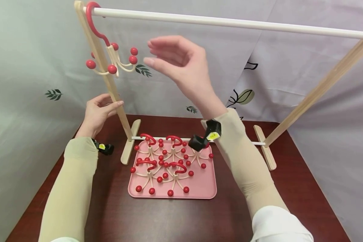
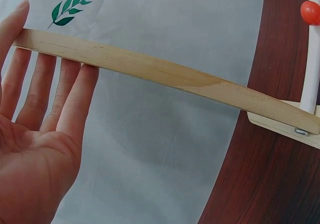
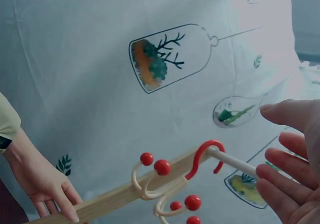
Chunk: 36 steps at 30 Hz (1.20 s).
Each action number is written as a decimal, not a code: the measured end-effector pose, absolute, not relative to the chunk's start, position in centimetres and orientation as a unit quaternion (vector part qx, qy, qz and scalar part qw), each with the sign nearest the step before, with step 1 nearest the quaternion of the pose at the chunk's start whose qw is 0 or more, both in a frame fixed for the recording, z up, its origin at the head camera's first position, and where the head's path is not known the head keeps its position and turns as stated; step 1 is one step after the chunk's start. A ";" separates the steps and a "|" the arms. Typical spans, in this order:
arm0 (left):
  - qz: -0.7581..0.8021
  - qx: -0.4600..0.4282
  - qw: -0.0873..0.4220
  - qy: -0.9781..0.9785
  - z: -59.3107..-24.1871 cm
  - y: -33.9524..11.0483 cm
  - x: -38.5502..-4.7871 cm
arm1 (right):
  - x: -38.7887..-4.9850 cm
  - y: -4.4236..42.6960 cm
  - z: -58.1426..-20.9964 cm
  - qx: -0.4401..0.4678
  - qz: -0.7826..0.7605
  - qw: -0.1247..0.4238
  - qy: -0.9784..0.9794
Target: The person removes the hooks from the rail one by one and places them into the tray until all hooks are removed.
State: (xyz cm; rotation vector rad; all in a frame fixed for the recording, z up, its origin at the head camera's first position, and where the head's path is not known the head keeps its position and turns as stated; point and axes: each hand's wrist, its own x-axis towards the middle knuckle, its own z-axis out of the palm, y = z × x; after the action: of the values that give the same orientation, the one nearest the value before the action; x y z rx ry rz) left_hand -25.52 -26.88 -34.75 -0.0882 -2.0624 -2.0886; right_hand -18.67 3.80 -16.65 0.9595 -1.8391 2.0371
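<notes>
A small hanger point(image 1: 112, 50) with a red hook and cream prongs tipped with red balls hangs at the left end of the white rod point(image 1: 214, 21). To its right my right hand point(image 1: 181, 60) is raised, its fingers loosely bent and nothing between them. In the right wrist view the hook point(image 3: 201, 156) loops over the rod beside the post's top. My left hand point(image 1: 98, 111) holds the rack's left wooden post point(image 2: 150, 72), thumb on one side and fingers on the other.
On the table point(image 1: 169, 218) lies a pink tray point(image 1: 204, 183) with several more red-and-cream hangers. Behind it runs the rack's lower white bar point(image 1: 257, 143). The right post point(image 1: 317, 90) slants up at the right. A leaf-patterned cloth point(image 1: 63, 60) hangs behind.
</notes>
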 end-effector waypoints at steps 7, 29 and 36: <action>-0.720 -0.035 0.101 -0.686 -35.0 -26.8 -25.7 | -21.4 0.6 -15.7 0.328 0.673 0.079 -0.658; -0.705 -0.020 0.098 -0.702 -35.3 -26.6 -25.9 | -26.2 -5.9 -15.9 0.274 0.624 0.031 -0.731; -0.704 -0.024 0.098 -0.703 -35.2 -26.6 -25.8 | -25.7 -6.4 -15.6 0.284 0.602 0.029 -0.746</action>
State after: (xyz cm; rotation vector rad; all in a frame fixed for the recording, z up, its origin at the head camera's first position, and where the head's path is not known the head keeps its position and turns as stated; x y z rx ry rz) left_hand -25.78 -26.61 -35.21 -0.0708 -2.0807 -2.0829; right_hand -25.74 -6.39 -15.61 0.8768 -2.3011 1.8559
